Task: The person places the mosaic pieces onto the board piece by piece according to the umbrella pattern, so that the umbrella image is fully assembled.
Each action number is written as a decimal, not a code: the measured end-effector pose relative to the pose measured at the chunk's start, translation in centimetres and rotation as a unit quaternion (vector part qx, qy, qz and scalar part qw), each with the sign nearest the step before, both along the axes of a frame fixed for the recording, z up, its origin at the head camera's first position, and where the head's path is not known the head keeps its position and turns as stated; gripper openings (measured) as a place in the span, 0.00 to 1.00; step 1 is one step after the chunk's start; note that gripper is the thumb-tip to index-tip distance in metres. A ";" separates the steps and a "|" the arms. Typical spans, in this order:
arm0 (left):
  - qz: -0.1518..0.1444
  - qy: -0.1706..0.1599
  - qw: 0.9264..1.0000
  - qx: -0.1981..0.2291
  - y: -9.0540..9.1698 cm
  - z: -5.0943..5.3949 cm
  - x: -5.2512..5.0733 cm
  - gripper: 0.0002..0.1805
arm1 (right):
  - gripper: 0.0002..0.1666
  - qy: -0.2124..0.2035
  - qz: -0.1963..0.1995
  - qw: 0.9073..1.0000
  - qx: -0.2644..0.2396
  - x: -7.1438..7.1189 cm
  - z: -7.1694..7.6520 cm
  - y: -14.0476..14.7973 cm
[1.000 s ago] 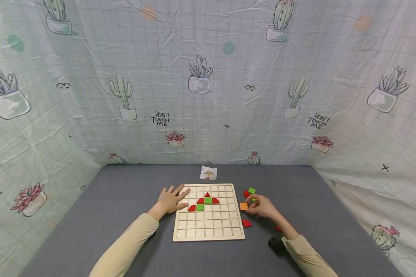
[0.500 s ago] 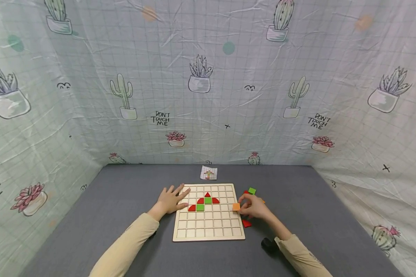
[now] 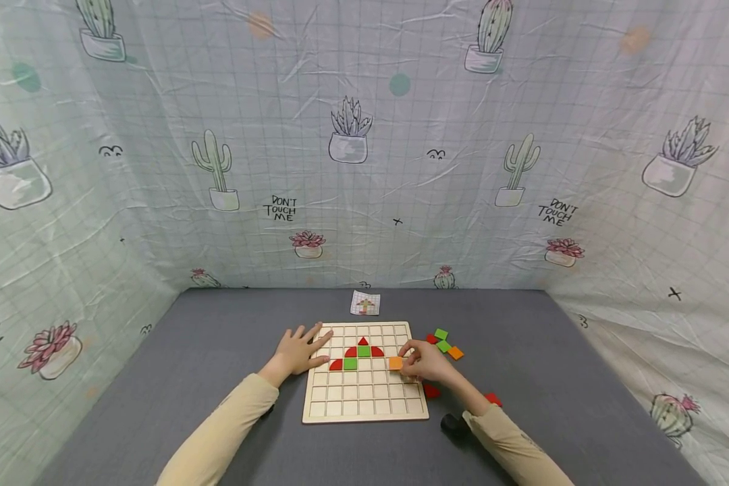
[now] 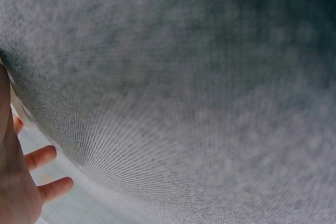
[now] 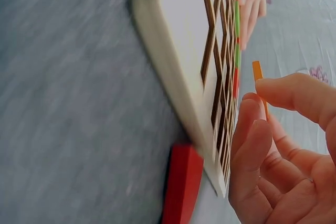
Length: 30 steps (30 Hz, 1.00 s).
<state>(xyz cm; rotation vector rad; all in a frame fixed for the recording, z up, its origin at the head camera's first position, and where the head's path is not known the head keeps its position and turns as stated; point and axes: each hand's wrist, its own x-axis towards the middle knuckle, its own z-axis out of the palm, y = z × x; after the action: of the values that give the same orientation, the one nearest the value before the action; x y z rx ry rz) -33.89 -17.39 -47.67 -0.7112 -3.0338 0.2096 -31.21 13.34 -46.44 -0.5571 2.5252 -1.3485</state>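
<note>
Between thumb and fingers my right hand (image 3: 428, 362) pinches an orange square tile (image 3: 395, 364) above the right part of a wooden grid board (image 3: 364, 409). The right wrist view shows that orange tile (image 5: 256, 71) edge-on, raised off the board. My left hand (image 3: 295, 351) rests with spread fingers on the board's left edge. In the left wrist view, part of the left hand (image 4: 20, 182) appears at the lower left. Set in the grid are a green tile (image 3: 350, 364), another green tile (image 3: 364, 351), a red triangle (image 3: 363, 341) and several red curved pieces (image 3: 377, 352).
Right of the board lie green tiles (image 3: 441, 334), an orange tile (image 3: 455, 353) and red pieces (image 3: 433, 391), one close to the board's edge. Another red piece (image 3: 493, 399) lies by the right forearm. A printed pattern card (image 3: 365, 303) lies behind the board on the grey table (image 3: 231, 317).
My right hand has carried the orange tile leftward from beside the board to above its right columns, uncovering the loose tiles behind it. The left hand has stayed in place.
</note>
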 end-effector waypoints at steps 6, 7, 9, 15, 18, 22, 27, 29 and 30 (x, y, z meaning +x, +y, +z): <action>-0.001 0.004 1.000 -0.002 0.0 0.2 0.1 0.33 | 0.14 -0.009 -0.011 1.000 0.013 -0.3 0.0 -1.5; -0.001 0.003 1.000 -0.002 0.0 0.3 0.1 0.33 | 0.14 -0.009 -0.010 1.000 0.016 -0.3 0.0 -1.7; -0.003 0.003 1.000 -0.001 0.0 0.4 0.3 0.33 | 0.14 -0.012 -0.011 1.000 0.017 -0.3 0.0 -2.1; -0.004 0.001 1.000 -0.003 0.1 0.4 0.4 0.32 | 0.14 -0.020 -0.007 1.000 0.020 -0.5 0.2 -3.3; -0.005 0.002 1.000 -0.004 0.1 0.4 0.3 0.32 | 0.14 -0.031 -0.005 0.999 0.022 -0.5 0.5 -4.0; -0.007 0.005 1.000 0.001 0.1 0.5 0.3 0.32 | 0.13 -0.046 -0.008 0.999 0.025 -0.6 0.7 -4.7; -0.005 -0.001 1.000 0.002 0.1 0.5 0.4 0.33 | 0.13 -0.051 -0.026 0.998 0.029 -1.0 0.4 -5.5; -0.004 -0.005 1.000 0.003 0.0 0.5 0.3 0.33 | 0.13 -0.049 -0.034 0.998 0.031 -1.1 0.3 -5.7; -0.003 -0.005 1.000 0.003 0.0 0.5 0.3 0.33 | 0.13 -0.045 -0.038 0.998 0.034 -1.1 0.2 -5.9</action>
<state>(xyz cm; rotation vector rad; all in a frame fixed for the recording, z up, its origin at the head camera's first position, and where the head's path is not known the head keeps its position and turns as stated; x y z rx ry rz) -33.59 -17.38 -47.21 -0.7244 -3.0393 0.1976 -32.31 7.49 -46.23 -0.3819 2.5313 -1.2775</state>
